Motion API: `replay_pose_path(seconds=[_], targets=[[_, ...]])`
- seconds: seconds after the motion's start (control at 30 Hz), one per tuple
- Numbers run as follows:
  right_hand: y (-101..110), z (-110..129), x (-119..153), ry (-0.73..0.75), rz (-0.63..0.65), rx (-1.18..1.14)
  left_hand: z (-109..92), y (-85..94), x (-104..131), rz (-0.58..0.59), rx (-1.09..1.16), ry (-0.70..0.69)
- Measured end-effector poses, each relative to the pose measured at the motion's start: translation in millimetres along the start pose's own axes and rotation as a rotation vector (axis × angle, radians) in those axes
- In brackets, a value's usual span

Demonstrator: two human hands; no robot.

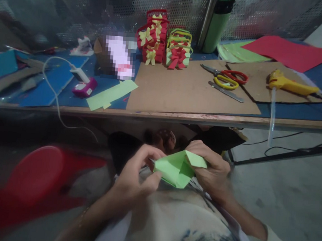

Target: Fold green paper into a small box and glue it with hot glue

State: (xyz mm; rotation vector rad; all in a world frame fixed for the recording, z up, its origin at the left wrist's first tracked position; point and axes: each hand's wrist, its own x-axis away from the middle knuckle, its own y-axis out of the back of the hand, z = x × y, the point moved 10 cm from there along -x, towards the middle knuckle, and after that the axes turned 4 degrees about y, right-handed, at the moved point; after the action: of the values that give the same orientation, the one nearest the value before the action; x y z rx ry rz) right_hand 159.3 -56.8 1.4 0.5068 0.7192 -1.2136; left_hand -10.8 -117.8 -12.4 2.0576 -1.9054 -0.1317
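Note:
A folded piece of light green paper [175,168] is held over my lap, in front of the table edge. My left hand [140,171] pinches its left end between thumb and fingers. At its right end, my right hand [211,167] grips a folded flap, with the fingers partly behind the paper. The paper has creases and an open, hollow shape facing me.
On the table [175,116] lie brown cardboard [166,91], scissors [227,81], a yellow glue gun [292,84], a green strip [113,94] and red sheet [289,52]. Small red baskets [153,38] and a green bottle [217,26] stand behind. A red stool [36,174] is left.

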Motion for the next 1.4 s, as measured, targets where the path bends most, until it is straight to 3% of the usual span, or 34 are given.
replay_pose_path(seconds=[0.2, 0.33, 0.47, 0.63, 0.87, 1.03, 1.4], targets=[[0, -6, 5, -0.040, -0.033, -0.028, -7, 4.3, -3, 0.014, 0.030, 0.030], [3, -8, 7, -0.056, -0.068, -0.022, -18, 14.8, -3, -0.079, -0.087, -0.047], [4, -9, 9, -0.059, -0.076, -0.025, -29, 16.0, 0, -0.096, -0.176, -0.139], [0, -7, 9, -0.057, -0.028, -0.043, -38, 11.3, 0, -0.028, -0.300, -0.202], [-2, -21, 14, -0.243, 0.003, -0.024, -39, 5.2, 0, 0.109, -0.417, -0.217], [-5, -23, 16, -0.278, 0.049, -0.084, -39, 1.3, 3, 0.202, -0.428, -0.237], [-2, -18, 13, -0.278, 0.052, -0.097, -38, 5.6, -3, 0.193, -0.474, -0.176]])
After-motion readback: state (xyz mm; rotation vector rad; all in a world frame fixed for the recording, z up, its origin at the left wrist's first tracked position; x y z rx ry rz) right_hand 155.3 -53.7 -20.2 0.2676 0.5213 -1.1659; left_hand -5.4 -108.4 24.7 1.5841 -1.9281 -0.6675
